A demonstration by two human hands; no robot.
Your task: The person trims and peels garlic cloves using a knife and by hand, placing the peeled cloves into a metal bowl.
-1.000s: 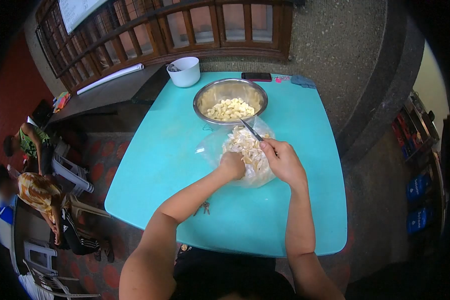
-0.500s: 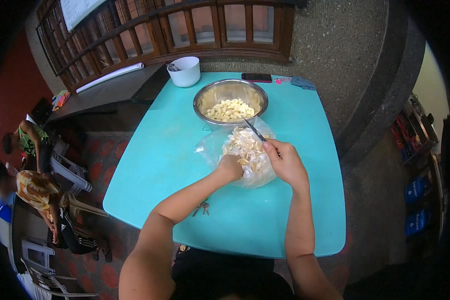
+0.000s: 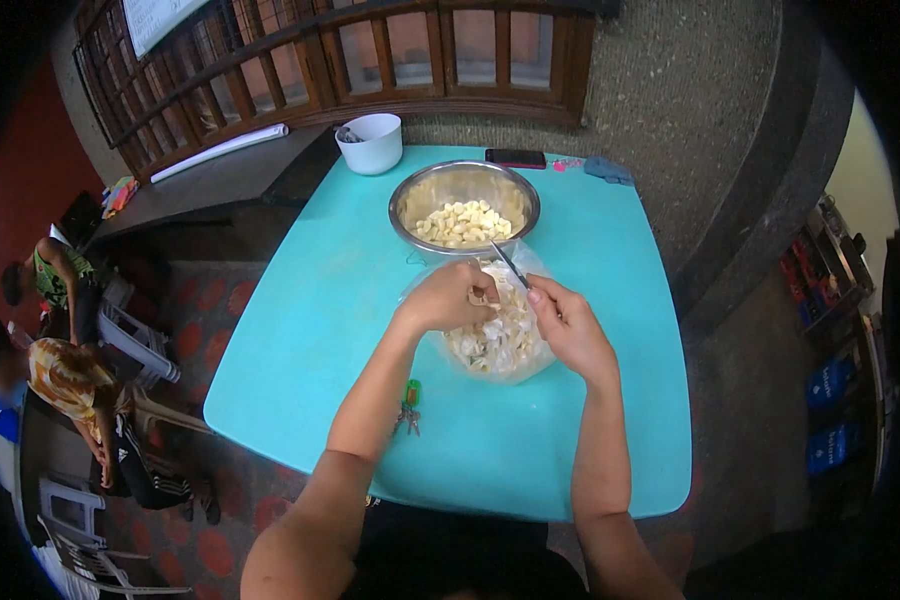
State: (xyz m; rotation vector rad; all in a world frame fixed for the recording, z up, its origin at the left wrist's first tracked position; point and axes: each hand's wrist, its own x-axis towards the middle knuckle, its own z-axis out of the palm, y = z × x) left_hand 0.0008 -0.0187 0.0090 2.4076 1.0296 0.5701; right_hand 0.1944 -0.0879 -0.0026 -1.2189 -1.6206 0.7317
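My right hand [image 3: 573,328] is closed round the handle of a small knife [image 3: 510,264], whose blade points up and left toward the bowl. My left hand [image 3: 450,298] hovers over a clear plastic bag [image 3: 510,372], its fingers pinched on what looks like a pale garlic clove. Loose garlic cloves and papery skins [image 3: 490,342] fill the bag, partly hidden by my left hand. Just behind the bag stands a steel bowl [image 3: 402,222] with many peeled garlic cloves [image 3: 464,222] in its bottom.
On the turquoise table [image 3: 300,350] lie keys with a green tag [image 3: 411,400], a phone [image 3: 516,158] and a blue-grey cloth [image 3: 608,170]. A white tub [image 3: 372,150] stands at the back left. Two people sit at the left, near plastic chairs [image 3: 135,335].
My left hand has risen out of the garlic in the bag and moved up, fingers now pinched. The knife stays in my right hand, almost unmoved. The green key tag has come into sight.
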